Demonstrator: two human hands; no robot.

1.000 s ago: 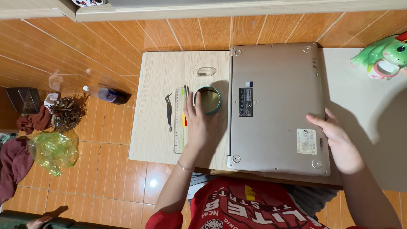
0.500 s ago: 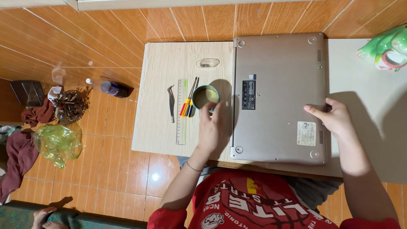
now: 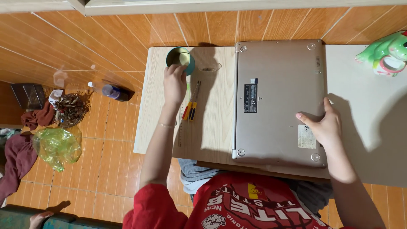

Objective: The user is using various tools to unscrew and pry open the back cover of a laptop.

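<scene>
In the head view, one laptop is seen lying closed and bottom side up on the table, and it is taken here as the landmark. Two hands are counted. The right hand is laid flat on the laptop's base near its lower right corner, fingers spread and thumb pointing left, with nothing gripped. The left hand is stretched out to the left of the laptop, its fingers curled over the near rim of one small teal cup, which is stood upright at the table's far left corner, well apart from the laptop. Two screwdrivers with yellow and red handles are lain side by side between the left hand and the laptop, just beside the wrist. One small clear oval piece is seen just left of the laptop's far corner. One green frog figure is placed to the right of the laptop, well apart from it. On the floor far left of the laptop, one dark bottle and one crumpled green bag are seen.
</scene>
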